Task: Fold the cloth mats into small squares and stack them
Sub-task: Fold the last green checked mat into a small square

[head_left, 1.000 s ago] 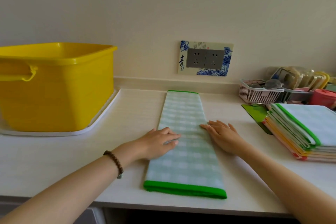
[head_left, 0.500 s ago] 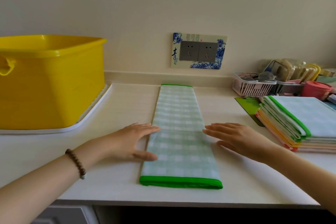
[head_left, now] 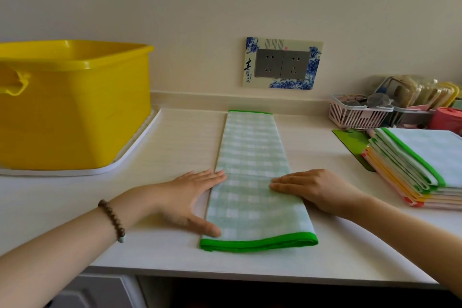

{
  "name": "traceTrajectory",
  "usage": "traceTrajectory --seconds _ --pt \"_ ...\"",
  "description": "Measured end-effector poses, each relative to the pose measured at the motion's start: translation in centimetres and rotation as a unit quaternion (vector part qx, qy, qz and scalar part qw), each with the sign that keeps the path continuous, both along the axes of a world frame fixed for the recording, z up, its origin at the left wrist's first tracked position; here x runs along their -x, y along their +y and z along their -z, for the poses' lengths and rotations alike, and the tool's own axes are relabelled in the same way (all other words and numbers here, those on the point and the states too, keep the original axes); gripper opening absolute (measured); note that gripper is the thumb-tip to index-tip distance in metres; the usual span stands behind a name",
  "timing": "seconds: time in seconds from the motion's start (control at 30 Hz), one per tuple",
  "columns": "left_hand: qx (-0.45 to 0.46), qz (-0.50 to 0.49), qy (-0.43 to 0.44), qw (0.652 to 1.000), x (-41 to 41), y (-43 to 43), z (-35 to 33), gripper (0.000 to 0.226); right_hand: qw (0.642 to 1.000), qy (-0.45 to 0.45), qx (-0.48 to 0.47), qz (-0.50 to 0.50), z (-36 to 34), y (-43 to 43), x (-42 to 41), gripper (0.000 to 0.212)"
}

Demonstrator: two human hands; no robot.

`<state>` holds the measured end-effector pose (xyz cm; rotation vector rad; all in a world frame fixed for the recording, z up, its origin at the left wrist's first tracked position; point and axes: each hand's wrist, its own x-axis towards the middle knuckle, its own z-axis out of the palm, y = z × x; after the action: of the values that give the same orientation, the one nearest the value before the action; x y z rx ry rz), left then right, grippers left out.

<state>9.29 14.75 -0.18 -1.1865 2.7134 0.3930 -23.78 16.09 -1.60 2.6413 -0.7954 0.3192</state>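
Note:
A green checked cloth mat (head_left: 252, 157) with bright green edging lies folded into a long narrow strip on the white counter (head_left: 180, 137), running from the wall to the front edge. My left hand (head_left: 190, 197) lies flat against the strip's left side, fingertips and thumb touching the cloth. My right hand (head_left: 310, 187) rests flat at the right side, fingertips on the cloth. Neither hand grips anything. A stack of folded mats (head_left: 422, 167), green-edged on top of orange and yellow ones, sits at the right.
A big yellow tub (head_left: 75, 107) stands on a white tray (head_left: 130, 157) at the left. A pink basket (head_left: 355, 115) and containers fill the back right corner, with a green board (head_left: 352, 140) under the stack. Wall sockets (head_left: 282, 64) are behind.
Both hands slid from the middle of the strip out to its side edges, then settled back with fingertips on the cloth. The camera view shifted slightly.

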Motion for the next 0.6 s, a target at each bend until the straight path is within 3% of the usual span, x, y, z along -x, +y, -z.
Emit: traceTrajectory --seconds 0.1,0.2,0.4,0.5,0.6 --pt "-0.025 -0.021 0.057 0.998 -0.1 0.0 -0.2 0.12 0.995 -0.08 -0.048 0.046 0.4 0.1 -0.1 0.043" --pt "-0.094 -0.089 0.208 0.97 -0.3 -0.5 -0.3 0.116 0.976 -0.171 -0.096 0.096 0.7 0.3 0.0 0.038" --pt "-0.179 -0.174 0.403 0.88 0.0 -2.2 0.0 0.048 0.871 -0.391 -0.228 0.192 0.8 -1.0 -0.8 0.008" --pt "-0.124 -0.189 0.393 0.891 0.2 -3.5 1.1 0.027 0.81 -0.473 -0.269 0.22 0.9 -2.1 -1.3 0.028" --pt "-0.064 -0.215 0.41 0.884 1.2 -3.7 1.6 0.022 0.783 -0.504 -0.278 0.236 0.6 -2.6 -1.8 0.017"
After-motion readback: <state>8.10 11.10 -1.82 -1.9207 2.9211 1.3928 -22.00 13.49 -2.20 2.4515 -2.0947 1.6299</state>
